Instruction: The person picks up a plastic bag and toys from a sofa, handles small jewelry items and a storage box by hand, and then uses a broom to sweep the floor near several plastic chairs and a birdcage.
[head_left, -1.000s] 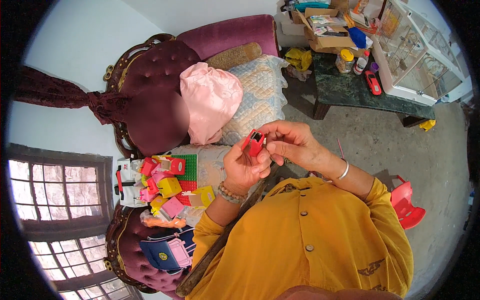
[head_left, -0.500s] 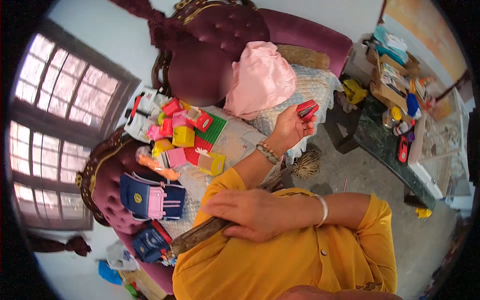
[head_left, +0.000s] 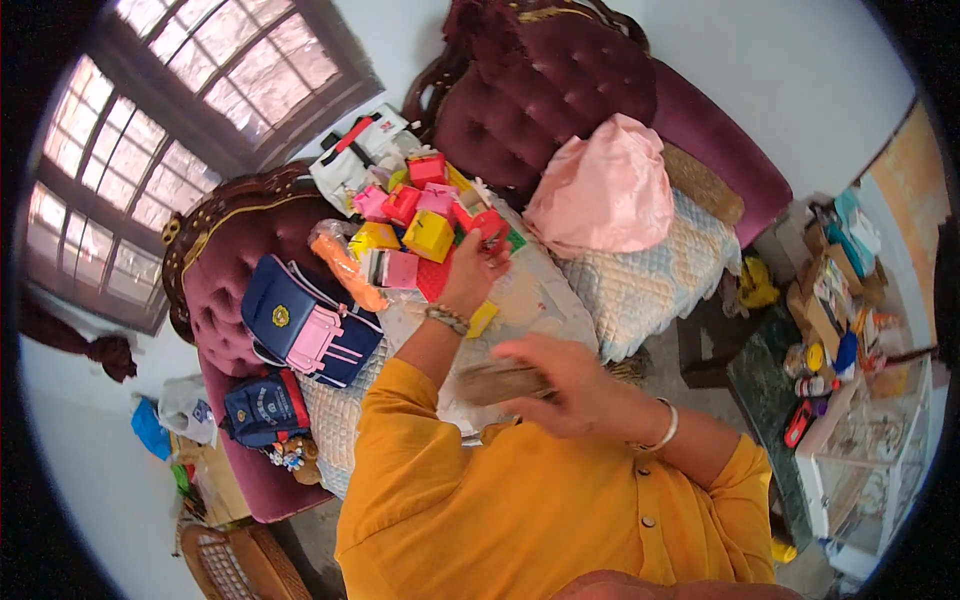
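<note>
My left hand (head_left: 478, 268), beaded bracelets at its wrist, reaches to the near edge of a pile of toys on the covered sofa. Its fingers close on a small red object (head_left: 491, 230), partly hidden by the hand and set against other red pieces. Around it lie a yellow box (head_left: 428, 237), a pink block (head_left: 401, 270) and a red and green studded baseplate (head_left: 432, 281). My right hand (head_left: 575, 385), wearing a pale bangle, is before my chest. Slightly blurred, it wraps round a brown piece of wood (head_left: 495, 383), fingers above and thumb below.
A navy and pink backpack (head_left: 310, 325) and a dark blue bag (head_left: 265, 408) rest on the left sofa. Pink cloth (head_left: 610, 190) lies heaped on the quilted cover. A dark table (head_left: 755, 400) at the right bears a clear case (head_left: 870, 470), boxes and jars.
My view has turned left. My left hand has moved from beyond the sofa's right edge to the toy pile. My right hand and the wood have shifted up and right in view.
</note>
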